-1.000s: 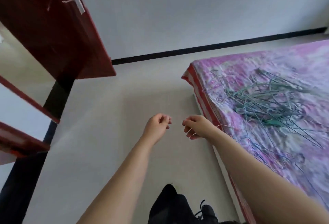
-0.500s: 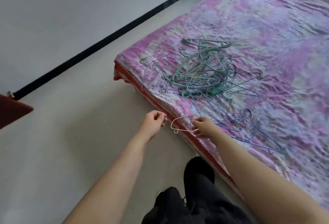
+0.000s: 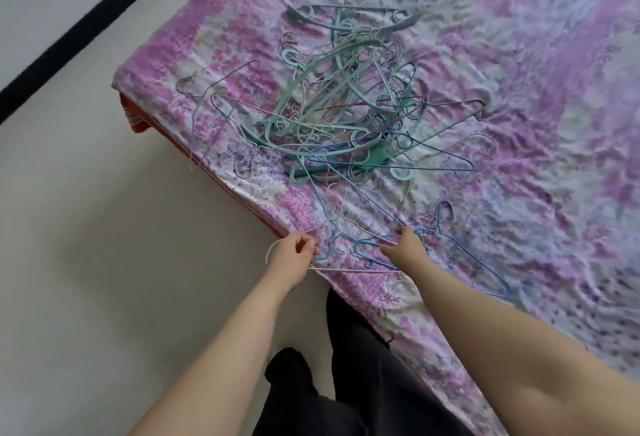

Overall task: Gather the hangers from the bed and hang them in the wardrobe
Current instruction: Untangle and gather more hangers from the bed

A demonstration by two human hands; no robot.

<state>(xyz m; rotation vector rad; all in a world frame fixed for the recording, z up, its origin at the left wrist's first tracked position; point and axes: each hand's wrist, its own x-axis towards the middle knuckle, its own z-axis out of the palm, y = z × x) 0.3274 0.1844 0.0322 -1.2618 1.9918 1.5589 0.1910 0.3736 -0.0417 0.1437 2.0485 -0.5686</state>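
Bed (image 3: pixel 519 55) cut off top, right; hanger pile (image 3: pixel 346 106) too tangled to count; both elbows out of frame.

Illumination: soft, even daylight, moderately bright; source direction not determinable. Shadows: faint and diffuse on the floor (image 3: pixel 104 280) beside the forearms. No glare observed. Sharpness: generally soft, compression smearing across the bed (image 3: pixel 519 124) cover pattern. Wide-angle distortion enlarges the forearms near the lower edge and bends the black skirting line (image 3: pixel 69 41).
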